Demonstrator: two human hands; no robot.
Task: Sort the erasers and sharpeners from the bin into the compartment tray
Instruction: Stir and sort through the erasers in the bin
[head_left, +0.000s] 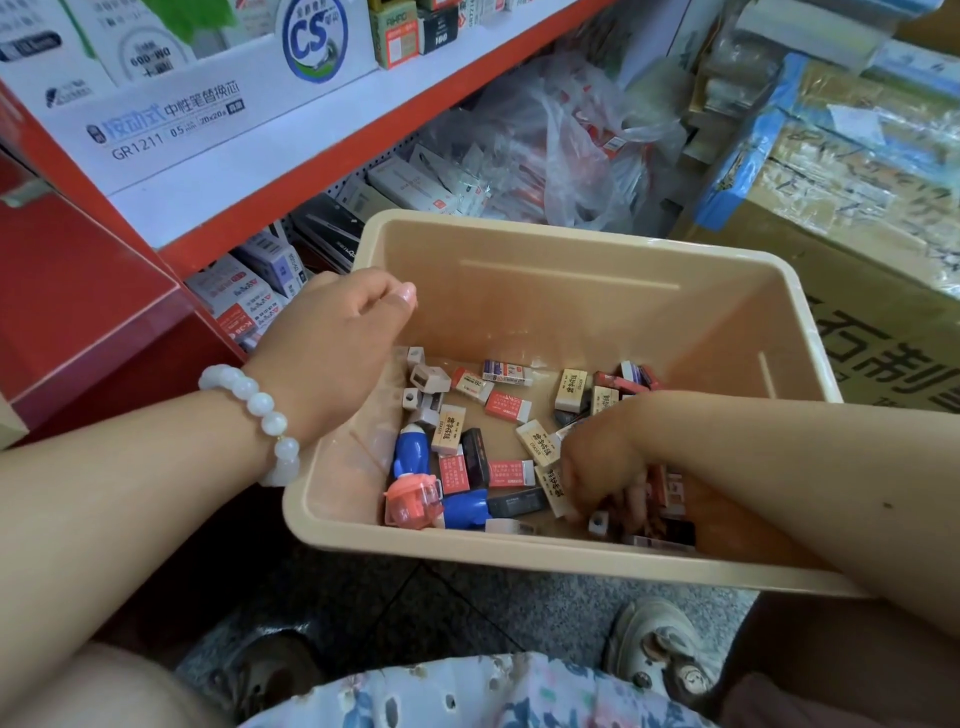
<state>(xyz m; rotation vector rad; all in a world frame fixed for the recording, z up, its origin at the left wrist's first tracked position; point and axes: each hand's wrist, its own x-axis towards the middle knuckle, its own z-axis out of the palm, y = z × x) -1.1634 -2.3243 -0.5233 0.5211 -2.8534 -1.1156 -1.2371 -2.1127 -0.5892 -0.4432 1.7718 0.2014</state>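
Two hands at the bin (571, 244), which sits on the floor in front of my knees, hard against the red shelf (291, 182). Left hand (332, 343) lies over the bin's left rim, fingers curled over the edge; I judge it is there to steady the bin while the other hand digs. Whether the fingers actually clamp the wall I cannot tell; they are hidden behind the knuckles. Bracelet (265, 415) on that wrist.

Right hand (602, 462) is down inside the bin, near the front wall, fingers bent into the pile. Fingertips sit among the erasers (506, 405) and beside a small grey sharpener (598, 522). Whether anything is pinched yet cannot be made out; the palm covers the contact.

Contents: paper-sleeved erasers, cream and red, scattered loose over the floor of the bin; grey block sharpeners (431, 378) clustered at the left; two blue sharpeners (410, 447) and a pink one (413, 501) at the front left. All mixed, so the sort is judged barely begun.

Compartment tray: not in view.
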